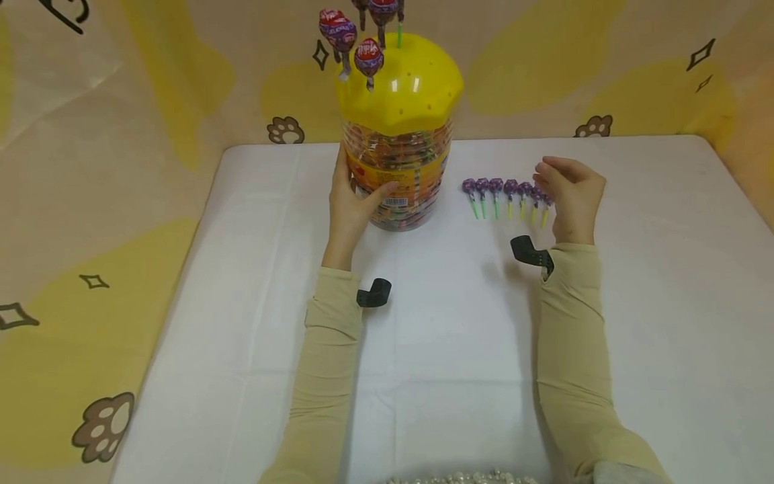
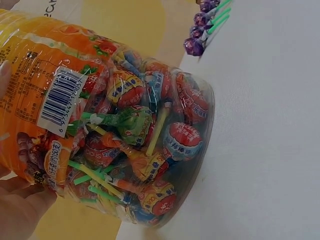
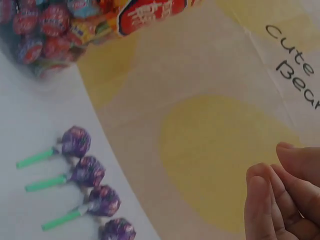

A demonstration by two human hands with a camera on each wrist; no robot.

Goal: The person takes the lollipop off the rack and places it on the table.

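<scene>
A clear plastic candy jar (image 1: pixel 399 154) with a yellow dome lid (image 1: pixel 405 87) stands at the back of the table, packed with wrapped lollipops (image 2: pixel 182 142). Along its left side my left hand (image 1: pixel 351 208) grips it, thumb across the orange label and fingers behind. Several lollipops (image 1: pixel 369 57) stick out of the lid by their sticks. To the right of the jar lies a row of purple-wrapped lollipops (image 1: pixel 496 185) with green and yellow sticks. Over the row's right end hovers my right hand (image 1: pixel 571 195), fingers loosely bent; nothing shows between thumb and fingertips in the right wrist view.
The table (image 1: pixel 459 336) has a white cloth. Behind it and at its left hangs a beige and yellow printed backdrop (image 1: pixel 532 74). A string of beads (image 1: pixel 465 478) shows at the near edge. Both wrists carry a black camera mount (image 1: pixel 377 293).
</scene>
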